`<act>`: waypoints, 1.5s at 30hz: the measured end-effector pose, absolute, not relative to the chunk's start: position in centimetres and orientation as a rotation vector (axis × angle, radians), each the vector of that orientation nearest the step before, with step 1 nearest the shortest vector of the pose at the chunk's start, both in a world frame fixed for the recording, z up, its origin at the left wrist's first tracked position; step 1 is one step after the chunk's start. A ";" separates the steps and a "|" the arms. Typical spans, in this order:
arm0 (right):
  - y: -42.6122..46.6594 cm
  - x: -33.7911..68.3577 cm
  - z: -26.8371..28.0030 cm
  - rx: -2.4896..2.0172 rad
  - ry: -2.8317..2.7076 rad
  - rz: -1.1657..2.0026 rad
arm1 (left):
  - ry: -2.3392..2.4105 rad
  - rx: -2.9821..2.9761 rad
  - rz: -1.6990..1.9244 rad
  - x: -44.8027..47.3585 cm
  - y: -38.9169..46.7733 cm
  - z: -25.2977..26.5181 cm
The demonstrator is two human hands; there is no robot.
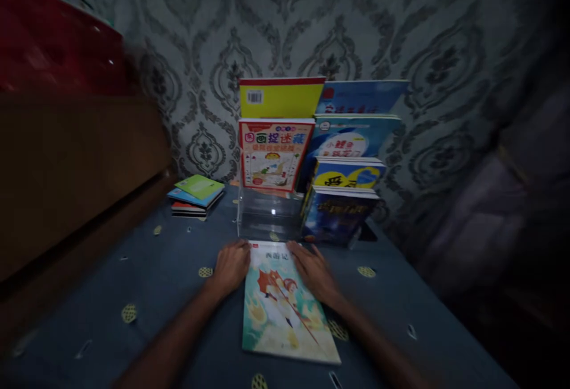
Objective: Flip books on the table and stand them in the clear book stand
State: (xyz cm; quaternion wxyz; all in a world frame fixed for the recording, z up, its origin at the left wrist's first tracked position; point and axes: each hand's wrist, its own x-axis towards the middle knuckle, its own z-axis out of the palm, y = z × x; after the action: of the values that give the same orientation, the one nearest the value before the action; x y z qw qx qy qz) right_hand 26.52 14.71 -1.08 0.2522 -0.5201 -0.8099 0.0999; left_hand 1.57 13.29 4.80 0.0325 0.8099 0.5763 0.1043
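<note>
A picture book with a teal and cream cover and a figure in a red cape lies flat on the dark table, front cover up. At its upper left corner my left hand has its fingers curled onto the edge. My right hand grips the upper right edge, fingertips on the cover. Just beyond the book stands a clear acrylic rack. Its left side holds a red-bordered book in front of a yellow one. Several blue-toned books, with a dark blue book foremost, fill its right side.
A small stack of books, green on top, lies left of the rack. The table carries a patterned cloth. A brown wooden unit borders the left, with a red object on it. Patterned wallpaper rises behind.
</note>
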 end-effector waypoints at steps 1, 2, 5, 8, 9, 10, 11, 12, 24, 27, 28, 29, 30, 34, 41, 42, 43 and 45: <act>14.8 26.9 -1.3 -1.410 -2.180 0.281 | 1.782 2.492 0.322 1.6 13.3 4.9; 14.9 27.2 -1.4 -1.403 -2.154 0.295 | 1.785 2.494 0.323 1.6 13.2 5.0; 15.1 27.4 -2.0 -1.391 -2.085 0.343 | 1.794 2.489 0.334 1.7 13.0 5.0; 15.4 27.3 -2.5 -1.379 -2.027 0.386 | 1.797 2.473 0.356 1.6 13.0 4.7; 15.5 27.2 -2.6 -1.379 -2.008 0.400 | 1.793 2.470 0.361 1.6 13.1 4.6; 15.6 27.3 -2.7 -1.378 -1.989 0.418 | 1.788 2.468 0.362 1.6 13.2 4.5; 15.7 27.3 -2.7 -1.377 -1.971 0.439 | 1.782 2.471 0.358 1.5 13.3 4.4; 15.8 27.4 -2.6 -1.373 -1.953 0.466 | 1.779 2.477 0.351 1.5 13.4 4.3; 16.0 28.3 -2.0 -1.186 -1.715 0.615 | 1.687 2.645 0.255 1.4 14.1 3.7; 16.0 28.3 -2.4 -1.161 -1.683 0.610 | 1.542 2.783 0.234 1.5 14.6 3.2; 16.0 28.3 -2.5 -1.156 -1.674 0.612 | 1.489 2.819 0.231 1.5 14.9 3.1; 16.0 28.3 -2.5 -1.153 -1.667 0.615 | 1.448 2.844 0.236 1.6 15.1 3.0; 16.0 28.3 -2.6 -1.151 -1.661 0.618 | 1.421 2.856 0.245 1.6 15.2 3.0; 16.3 28.5 -2.6 -1.139 -1.632 0.639 | 1.413 2.849 0.253 2.0 15.5 3.3; 16.8 28.8 -2.6 -1.111 -1.582 0.693 | 1.344 2.896 0.252 3.5 15.9 3.2; 16.8 28.8 -2.5 -1.107 -1.575 0.700 | 1.317 2.890 0.273 3.8 16.0 3.1; 16.7 28.8 -2.5 -1.103 -1.570 0.707 | 1.290 2.885 0.297 4.1 16.2 2.9; 16.7 28.8 -2.4 -1.095 -1.563 0.718 | 1.240 2.878 0.335 4.8 16.5 2.6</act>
State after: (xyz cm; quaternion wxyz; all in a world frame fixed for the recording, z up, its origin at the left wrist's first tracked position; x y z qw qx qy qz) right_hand 28.83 16.68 -2.44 0.5239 -0.4575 -0.6528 0.3001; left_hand 4.79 16.47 2.63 -0.0049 0.9132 0.3934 0.1063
